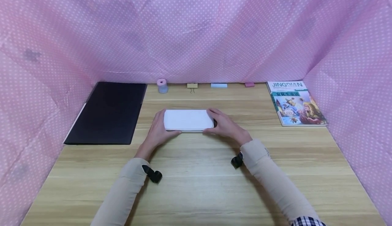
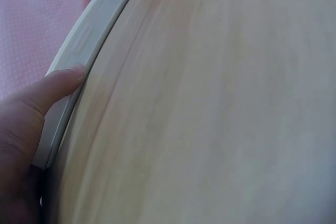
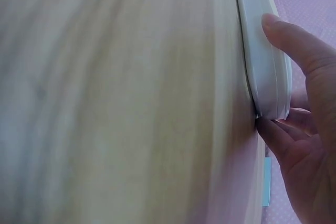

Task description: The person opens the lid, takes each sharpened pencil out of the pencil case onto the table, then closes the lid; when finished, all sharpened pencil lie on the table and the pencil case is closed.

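A white flat rectangular case [image 1: 188, 120] with rounded corners lies at the middle of the wooden table, its long side across my view. My left hand [image 1: 159, 131] grips its left end, the thumb along the front side. At the right end my right hand [image 1: 225, 125] holds it, with the thumb on the front side and the fingers around the end. In the left wrist view, the left thumb presses on the case's side wall [image 2: 86, 35]. The right wrist view shows the right thumb on the same wall [image 3: 260, 51] and fingertips by its lower corner.
A black folder [image 1: 107, 114] lies left, an illustrated book [image 1: 297, 103] right. Along the back edge stand a pink-and-clear small cylinder [image 1: 162, 86], a yellow binder clip [image 1: 192, 86], a light blue block [image 1: 218, 85] and a pink block [image 1: 249, 85]. Pink dotted cloth [image 1: 196, 32] encloses the table.
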Action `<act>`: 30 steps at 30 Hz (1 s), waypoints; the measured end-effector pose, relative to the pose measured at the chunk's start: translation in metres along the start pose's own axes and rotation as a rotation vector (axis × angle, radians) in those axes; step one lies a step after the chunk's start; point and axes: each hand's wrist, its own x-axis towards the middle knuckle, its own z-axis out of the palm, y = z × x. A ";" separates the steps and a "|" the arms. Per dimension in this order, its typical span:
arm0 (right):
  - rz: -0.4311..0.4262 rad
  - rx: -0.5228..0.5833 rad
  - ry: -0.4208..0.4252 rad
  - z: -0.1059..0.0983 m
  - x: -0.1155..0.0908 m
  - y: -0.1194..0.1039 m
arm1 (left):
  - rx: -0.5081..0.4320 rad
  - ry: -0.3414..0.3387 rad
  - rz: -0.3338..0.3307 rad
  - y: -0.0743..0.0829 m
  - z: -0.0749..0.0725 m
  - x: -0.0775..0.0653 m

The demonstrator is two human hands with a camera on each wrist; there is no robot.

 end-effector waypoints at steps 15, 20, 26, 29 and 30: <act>-0.017 0.007 0.004 0.000 -0.002 0.002 | -0.016 0.038 -0.009 0.004 0.002 0.000; -0.026 -0.002 0.005 0.000 -0.001 0.002 | -0.012 0.035 -0.015 0.003 0.003 0.000; -0.028 -0.004 0.003 -0.001 -0.001 0.002 | -0.003 0.040 -0.015 0.002 0.003 0.000; -0.027 -0.006 -0.001 -0.001 -0.001 0.001 | -0.001 0.044 -0.014 0.001 0.003 0.000; -0.027 -0.008 -0.002 -0.001 -0.001 0.001 | 0.000 0.044 -0.014 0.001 0.003 -0.001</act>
